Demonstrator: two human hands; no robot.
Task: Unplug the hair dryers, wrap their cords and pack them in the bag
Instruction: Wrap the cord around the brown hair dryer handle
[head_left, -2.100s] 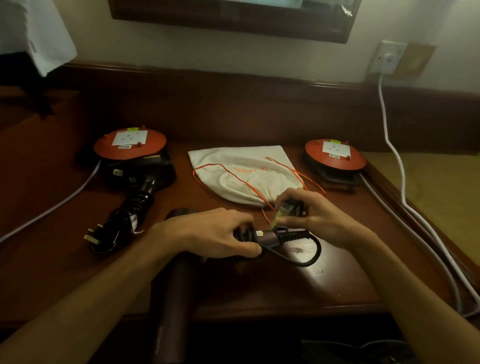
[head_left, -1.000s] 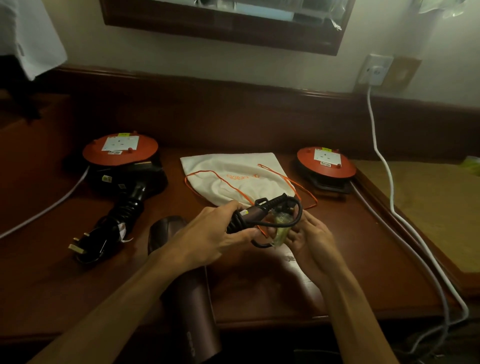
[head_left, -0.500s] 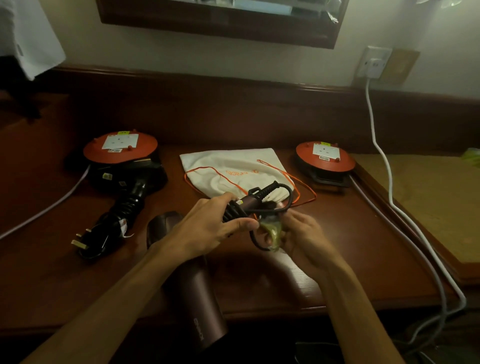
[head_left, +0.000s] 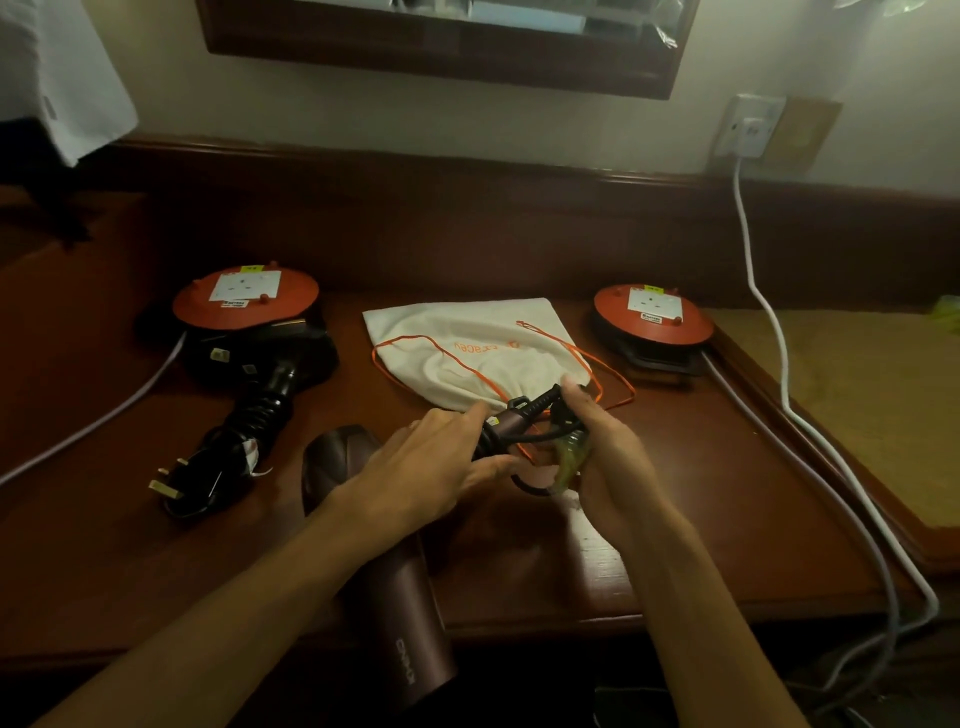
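Nearest the camera, a brown hair dryer (head_left: 384, 561) is lying with its long axis running from the table's (head_left: 130, 545) front edge away toward the bag, barrel end overhanging the edge. The left hand (head_left: 431, 467) is gripping its handle, where the black cord (head_left: 524, 447) is coiling round; the handle is pointing up and right. The right hand (head_left: 605, 457) is pinching the cord's plug end just beside it. Just behind the hands, the white drawstring bag (head_left: 467, 348) is lying flat, mouth toward the hands. To the left, a black hair dryer (head_left: 260, 405) is lying cord-wrapped, its plug (head_left: 166, 486) pointing near-left. Farther back, two orange cable reels (head_left: 245, 299) are sitting at either side.
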